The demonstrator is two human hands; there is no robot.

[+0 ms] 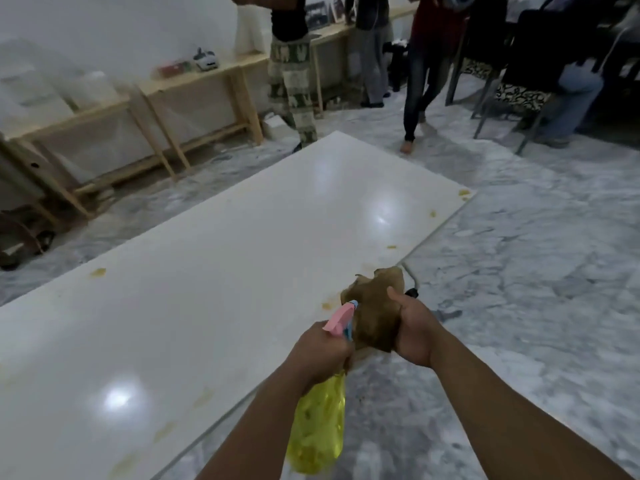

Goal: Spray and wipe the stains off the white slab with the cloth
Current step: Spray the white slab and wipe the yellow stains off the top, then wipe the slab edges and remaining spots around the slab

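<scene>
The left hand [320, 351] was clamped around a yellow spray bottle [320, 424]; the right hand [414, 332] gripped a brown cloth [375, 306] at the stained white slab's [207, 271] near right edge.

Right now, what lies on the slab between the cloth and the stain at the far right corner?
In the head view, two small yellow stains lie between the cloth and the corner stain; otherwise the slab is bare.

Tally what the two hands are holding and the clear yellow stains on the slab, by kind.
Spray bottle: 1, in the left hand
Cloth: 1, in the right hand
Clear yellow stains on the slab: 5, plus faint smears nearer the camera
Total: 7
</scene>
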